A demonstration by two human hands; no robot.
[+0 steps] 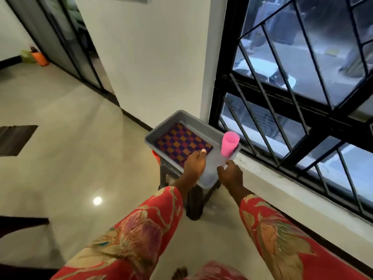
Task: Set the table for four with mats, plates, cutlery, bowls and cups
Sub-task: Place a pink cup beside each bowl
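A grey plastic tub [171,122] sits on a dark stool by the window. Inside it lies a mat [181,143] checkered in orange and purple. A pink cup [229,143] stands upright in the tub's right end. My left hand [194,162] reaches into the tub and pinches the mat's near right corner, with the thumb on top and the fingers hidden beneath. My right hand [230,174] hovers at the tub's near right rim, just below the pink cup, with its fingers loosely curled and holding nothing.
The stool [193,201] stands on a glossy tiled floor [80,158] beside a white wall and a low sill under a black barred window [292,93]. Dark furniture edges [20,223] show at the left. An orange container [39,57] stands far back left.
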